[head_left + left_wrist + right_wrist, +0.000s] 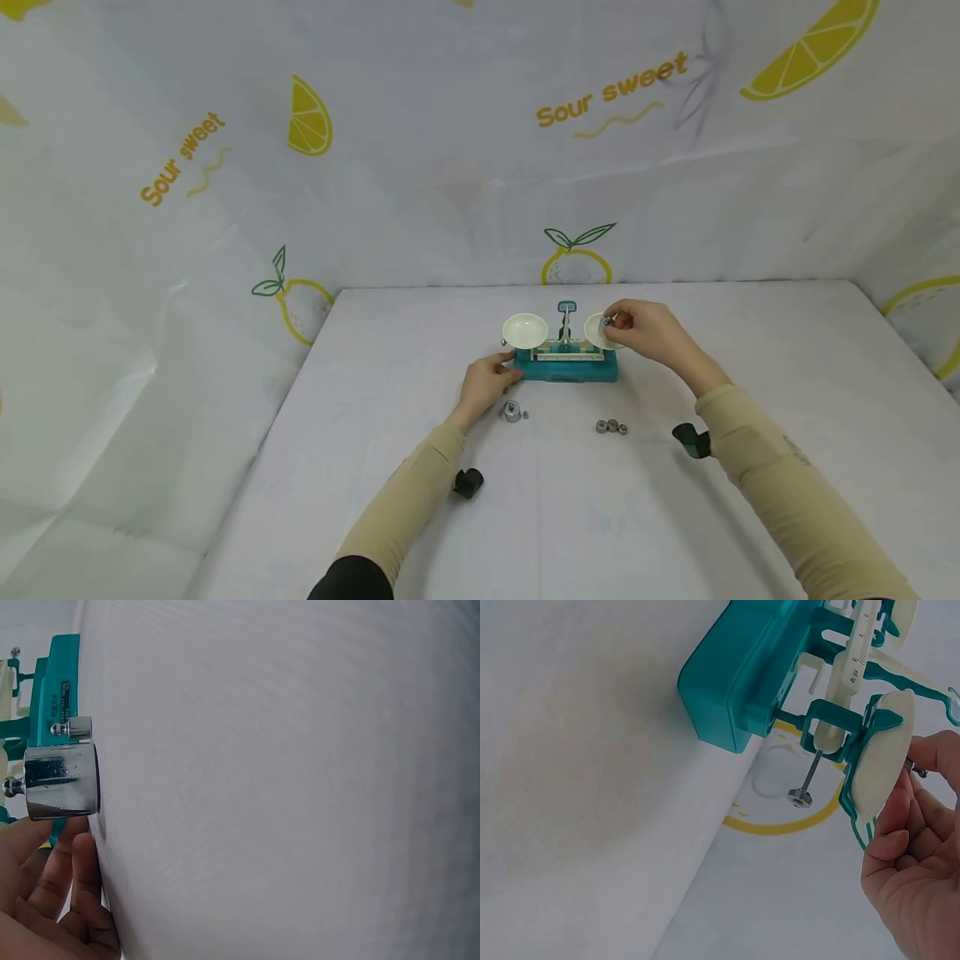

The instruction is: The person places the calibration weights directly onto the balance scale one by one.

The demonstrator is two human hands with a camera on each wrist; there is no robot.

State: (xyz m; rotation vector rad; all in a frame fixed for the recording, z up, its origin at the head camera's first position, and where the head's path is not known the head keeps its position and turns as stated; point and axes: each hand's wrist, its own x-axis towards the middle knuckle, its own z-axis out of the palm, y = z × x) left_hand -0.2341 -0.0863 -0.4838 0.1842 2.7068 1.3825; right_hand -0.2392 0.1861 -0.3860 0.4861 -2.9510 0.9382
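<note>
While your right hand [651, 335] pinches a small weight [607, 322] at the right dish [592, 333], your left hand [482, 388] holds the scale [566, 372] by its left end, fingers curled. Dropping the weight could bang the dish down; bumping could tip it.

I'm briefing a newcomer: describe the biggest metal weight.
Find the teal balance on the white table. In front of its left end, near the left hand, stands a knobbed silver weight. It is far wider than the small weight beside it.
</note>
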